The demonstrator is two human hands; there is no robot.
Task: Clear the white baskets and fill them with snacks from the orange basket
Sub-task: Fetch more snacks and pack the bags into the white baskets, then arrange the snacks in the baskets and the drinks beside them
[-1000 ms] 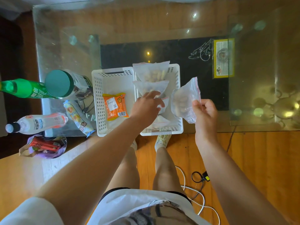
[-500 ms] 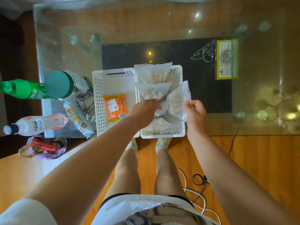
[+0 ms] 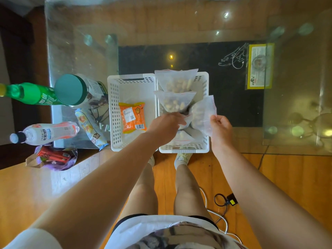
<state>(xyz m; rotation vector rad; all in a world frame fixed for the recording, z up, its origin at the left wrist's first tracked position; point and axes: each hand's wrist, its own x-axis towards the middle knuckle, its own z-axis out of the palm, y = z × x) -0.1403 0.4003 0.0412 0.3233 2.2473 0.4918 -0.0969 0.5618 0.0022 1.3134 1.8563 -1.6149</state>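
Observation:
Two white perforated baskets stand side by side at the near edge of the glass table. The left basket (image 3: 115,112) holds one orange snack packet (image 3: 132,117). Several clear zip bags of snacks (image 3: 177,81) stand in the right basket (image 3: 205,83). My right hand (image 3: 220,126) pinches the edge of one more clear zip bag (image 3: 203,114), held just over the right side of that basket. My left hand (image 3: 166,125) reaches into the same basket and holds a bag lying there; its fingertips are partly hidden.
Left of the baskets are a teal-lidded jar (image 3: 71,89), a green bottle (image 3: 30,94), a clear bottle with an orange label (image 3: 48,131) and a long snack packet (image 3: 89,127). A bag with red packets (image 3: 52,157) sits below. Cables (image 3: 222,203) lie on the wooden floor.
My right hand has brought the clear zip bag leftward and down, from beside the right basket to just over it. My left hand stayed inside that basket.

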